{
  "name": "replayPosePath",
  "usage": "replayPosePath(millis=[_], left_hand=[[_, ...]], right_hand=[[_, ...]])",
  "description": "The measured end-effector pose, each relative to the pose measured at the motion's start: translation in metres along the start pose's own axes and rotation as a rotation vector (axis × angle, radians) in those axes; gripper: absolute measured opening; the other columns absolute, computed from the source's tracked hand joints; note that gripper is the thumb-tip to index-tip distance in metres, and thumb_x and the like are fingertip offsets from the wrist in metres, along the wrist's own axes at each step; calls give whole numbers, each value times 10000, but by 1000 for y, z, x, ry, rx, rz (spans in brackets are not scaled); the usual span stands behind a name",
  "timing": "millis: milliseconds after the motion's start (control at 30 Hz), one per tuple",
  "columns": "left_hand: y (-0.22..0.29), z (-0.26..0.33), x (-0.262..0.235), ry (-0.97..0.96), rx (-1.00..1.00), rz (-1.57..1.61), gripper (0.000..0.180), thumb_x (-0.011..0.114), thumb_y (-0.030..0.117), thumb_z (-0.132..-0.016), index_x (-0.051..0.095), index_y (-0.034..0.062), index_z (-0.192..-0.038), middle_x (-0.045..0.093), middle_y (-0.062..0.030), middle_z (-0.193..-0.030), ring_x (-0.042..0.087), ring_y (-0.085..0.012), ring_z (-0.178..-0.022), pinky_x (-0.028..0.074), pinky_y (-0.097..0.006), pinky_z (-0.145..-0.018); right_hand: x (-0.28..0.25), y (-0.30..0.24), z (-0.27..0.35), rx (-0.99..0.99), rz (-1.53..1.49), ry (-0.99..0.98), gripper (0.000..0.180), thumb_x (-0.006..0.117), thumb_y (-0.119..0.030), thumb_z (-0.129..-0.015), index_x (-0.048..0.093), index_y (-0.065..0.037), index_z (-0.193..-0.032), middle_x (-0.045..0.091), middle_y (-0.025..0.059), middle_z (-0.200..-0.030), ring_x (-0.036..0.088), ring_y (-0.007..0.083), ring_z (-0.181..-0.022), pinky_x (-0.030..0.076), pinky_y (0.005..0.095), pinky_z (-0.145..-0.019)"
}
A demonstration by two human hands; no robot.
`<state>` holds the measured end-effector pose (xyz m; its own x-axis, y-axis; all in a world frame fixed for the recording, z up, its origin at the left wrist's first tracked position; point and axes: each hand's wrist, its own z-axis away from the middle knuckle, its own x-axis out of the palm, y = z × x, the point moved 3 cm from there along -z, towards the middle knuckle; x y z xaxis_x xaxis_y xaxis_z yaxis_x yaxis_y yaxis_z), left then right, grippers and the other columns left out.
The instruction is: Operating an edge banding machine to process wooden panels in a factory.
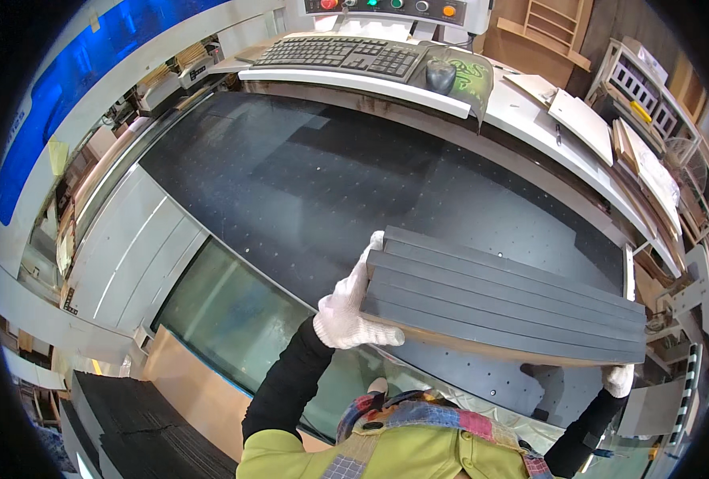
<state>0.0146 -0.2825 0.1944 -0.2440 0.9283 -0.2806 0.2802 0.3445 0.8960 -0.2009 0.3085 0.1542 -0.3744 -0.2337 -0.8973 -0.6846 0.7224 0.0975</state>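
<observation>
Between my two hands is a bundle of long dark grey strip boards (506, 299), lying side by side with their narrow faces up and a light brown edge showing below. My left hand (350, 311), in a white knitted glove, clasps the left end, thumb and fingers spread along its side. At the far right end my right hand (619, 379) grips from below; its fingers are mostly hidden by the boards. The bundle is held over the right part of a wide black machine table (314, 176) dotted with small holes.
Beyond the table a white shelf carries a keyboard (338, 56), a mouse (440, 76) and white sheets (582, 124); a button panel (386, 6) stands behind. A blue and grey machine frame (59, 104) rises on the left. Dark boards (139, 423) are stacked at lower left beside a brown panel (199, 391).
</observation>
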Motion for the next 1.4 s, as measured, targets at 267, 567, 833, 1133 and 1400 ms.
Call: replayPosePath(millis=[267,567,833,1133,1400], left_hand=[[-7,-4,8,-106,-311,392,1271,865,403,-612,25,3,-1477,240,-203,-1504,323,-246,-1350,300,-367,-1073],[4,-18,12,18,-147,273,1180,869,300,-636,94,19,-1481,256,-177,-1504,290,-242,-1369,261,-373,-1101],[-6,-17,16,190,222,81,1126,861,304,-620,173,10,-1462,197,-210,-1510,200,-293,-1404,224,-393,-1132],[-52,-9,24,254,97,217,1293,849,589,-487,222,-31,-1433,331,-222,-1425,314,-323,-1345,284,-379,-1097],[15,51,30,485,-309,101,925,823,486,-557,481,-2,-1264,625,-203,-1103,596,-339,-1065,488,-387,-885]], right_hand=[[14,-3,-6,663,-1199,271,709,820,-287,-696,451,-45,-1250,552,75,-1141,551,200,-981,473,340,-836],[63,53,30,511,-1267,442,481,601,-248,-871,437,-39,-1272,573,93,-1018,580,216,-883,497,367,-764],[49,-23,-78,417,-717,254,250,418,-242,-983,537,-49,-1089,567,93,-1015,536,245,-920,456,363,-845],[60,-228,-214,411,-1039,-223,294,452,-284,-960,564,-39,-1076,589,125,-989,559,282,-912,471,377,-827],[55,-290,-223,238,-1193,-551,335,482,-322,-939,587,-30,-1065,609,154,-966,579,314,-905,483,389,-811]])
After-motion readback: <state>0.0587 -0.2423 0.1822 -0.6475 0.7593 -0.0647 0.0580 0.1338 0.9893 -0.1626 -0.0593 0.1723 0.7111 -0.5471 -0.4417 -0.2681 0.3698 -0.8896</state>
